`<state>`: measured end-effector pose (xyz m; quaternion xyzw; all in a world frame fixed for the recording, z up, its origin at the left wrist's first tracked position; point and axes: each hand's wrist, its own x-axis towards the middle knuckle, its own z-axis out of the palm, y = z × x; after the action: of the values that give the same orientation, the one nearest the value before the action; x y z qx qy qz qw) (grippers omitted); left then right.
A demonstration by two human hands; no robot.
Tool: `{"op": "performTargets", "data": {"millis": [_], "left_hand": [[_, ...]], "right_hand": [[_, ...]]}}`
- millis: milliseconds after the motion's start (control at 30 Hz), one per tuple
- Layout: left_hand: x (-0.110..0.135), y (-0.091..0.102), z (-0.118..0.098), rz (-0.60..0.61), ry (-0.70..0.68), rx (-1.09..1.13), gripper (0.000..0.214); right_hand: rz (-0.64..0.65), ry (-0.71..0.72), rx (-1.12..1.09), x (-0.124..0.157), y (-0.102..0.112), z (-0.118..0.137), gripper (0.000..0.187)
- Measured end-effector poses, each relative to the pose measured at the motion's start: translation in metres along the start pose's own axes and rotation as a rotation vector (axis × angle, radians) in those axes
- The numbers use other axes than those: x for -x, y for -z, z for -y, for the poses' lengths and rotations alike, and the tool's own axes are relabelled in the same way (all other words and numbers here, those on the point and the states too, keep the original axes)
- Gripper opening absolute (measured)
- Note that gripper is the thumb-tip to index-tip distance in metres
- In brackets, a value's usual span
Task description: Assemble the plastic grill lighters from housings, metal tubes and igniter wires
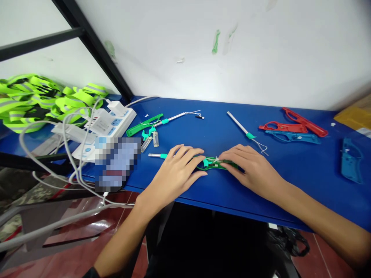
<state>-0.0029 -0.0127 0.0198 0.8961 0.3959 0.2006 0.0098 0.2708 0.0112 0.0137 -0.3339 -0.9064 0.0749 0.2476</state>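
Left hand [180, 168] palm-down, just apart from the curled right hand [249, 165]

A green casing [220, 166] — open, teal piece [206, 162] showing — lies crosswise over the blue tabletop [214, 131].

Black sleeve edge [91, 273] on left arm [123, 237]; forearms [307, 204] and hands [251, 166] bare

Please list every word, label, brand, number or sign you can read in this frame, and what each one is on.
No text can be read anywhere in this view.
Phone: screen pixelated, unreadable.
White power strip: blue markings, too small and blurred to read.
Yellow-wrapped box at the right edge: pale patch, no legible lettering.
Green casing at the hands: no lettering can be made out.
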Motion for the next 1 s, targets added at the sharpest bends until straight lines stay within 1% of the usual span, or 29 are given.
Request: {"op": "performTargets", "data": {"millis": [167,367,533,700,867,933,1000], "left_hand": [[0.004,-0.011,0.0,-0.022,0.032,0.04,0.028],[0.007,-0.016,-0.002,-0.036,0.055,0.122,0.03],[0.011,-0.019,-0.002,-0.09,0.138,0.161,0.046],[0.011,-0.019,0.0,-0.078,0.138,0.179,0.034],[0.008,-0.018,0.001,-0.068,0.14,0.182,0.034],[0.008,-0.018,0.001,-0.058,0.154,0.187,0.034],[0.008,-0.018,0.002,-0.059,0.166,0.2,0.034]], "right_hand": [[0.01,-0.019,-0.009,0.001,-0.003,0.0,0.015],[0.014,0.008,-0.01,0.001,-0.003,-0.002,0.022],[0.042,0.04,-0.008,0.001,0.001,-0.004,0.023],[0.001,0.072,0.028,0.002,0.003,-0.004,0.025],[-0.033,0.108,0.075,0.008,0.001,-0.001,0.034],[-0.028,0.13,0.094,0.01,-0.001,0.0,0.033],[-0.037,0.122,0.111,0.011,-0.002,0.001,0.03]]}}
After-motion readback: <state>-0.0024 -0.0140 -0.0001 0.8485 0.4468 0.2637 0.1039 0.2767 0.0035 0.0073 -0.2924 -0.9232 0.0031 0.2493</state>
